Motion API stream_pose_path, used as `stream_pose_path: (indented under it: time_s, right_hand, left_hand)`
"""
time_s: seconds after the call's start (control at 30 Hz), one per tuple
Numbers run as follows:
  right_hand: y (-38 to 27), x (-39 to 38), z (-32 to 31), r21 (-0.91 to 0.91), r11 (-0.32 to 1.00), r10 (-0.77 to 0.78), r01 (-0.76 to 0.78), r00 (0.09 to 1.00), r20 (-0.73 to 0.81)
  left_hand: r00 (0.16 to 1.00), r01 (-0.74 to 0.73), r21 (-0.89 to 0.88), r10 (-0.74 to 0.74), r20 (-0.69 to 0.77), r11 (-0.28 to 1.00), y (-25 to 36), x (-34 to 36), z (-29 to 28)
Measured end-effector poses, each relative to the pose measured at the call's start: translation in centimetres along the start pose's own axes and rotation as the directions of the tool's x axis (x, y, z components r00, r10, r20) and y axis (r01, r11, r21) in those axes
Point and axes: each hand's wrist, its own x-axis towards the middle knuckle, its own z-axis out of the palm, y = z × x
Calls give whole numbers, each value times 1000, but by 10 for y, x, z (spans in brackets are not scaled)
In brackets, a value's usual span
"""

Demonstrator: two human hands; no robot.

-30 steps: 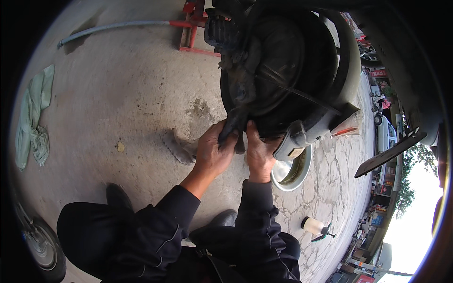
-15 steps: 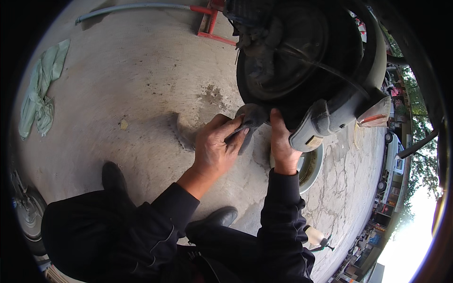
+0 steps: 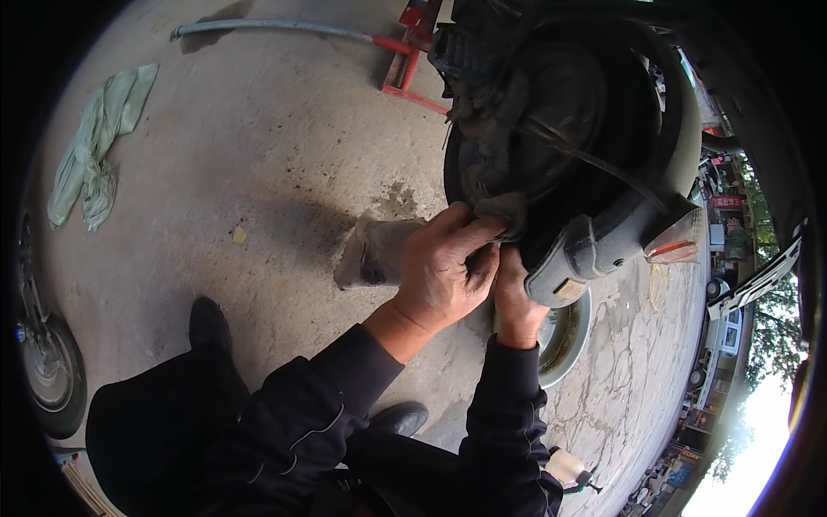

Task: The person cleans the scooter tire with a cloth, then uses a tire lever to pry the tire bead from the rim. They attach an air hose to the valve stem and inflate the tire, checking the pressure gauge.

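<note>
By the fingers of the left hand (image 3: 448,271), a dark piece (image 3: 504,212) is pinched at the lower edge of a black wheel (image 3: 573,112); the right hand (image 3: 517,302) is placed beneath, its fingers partly hidden, their grip impossible to tell; beyond, a basin (image 3: 583,338) is set on the floor (image 3: 284,112)

Black wheel (image 3: 564,103), grey mudguard (image 3: 560,263), pale green sheet (image 3: 102,138), red frame (image 3: 411,67); held piece (image 3: 503,212) seemingly dark grey.
</note>
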Motion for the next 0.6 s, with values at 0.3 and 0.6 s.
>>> stream_pose_path:
  time_s: [0.3,0.6]
  right_hand:
    - [-4,2,1,-12,994,-112,112,994,-13]
    - [-29,12,1,22,996,-89,90,995,-43]
  left_hand:
    - [940,116,-52,-93,327,992,4,19,-42]
    - [872,237,-30,-199,447,971,-6,26,-31]
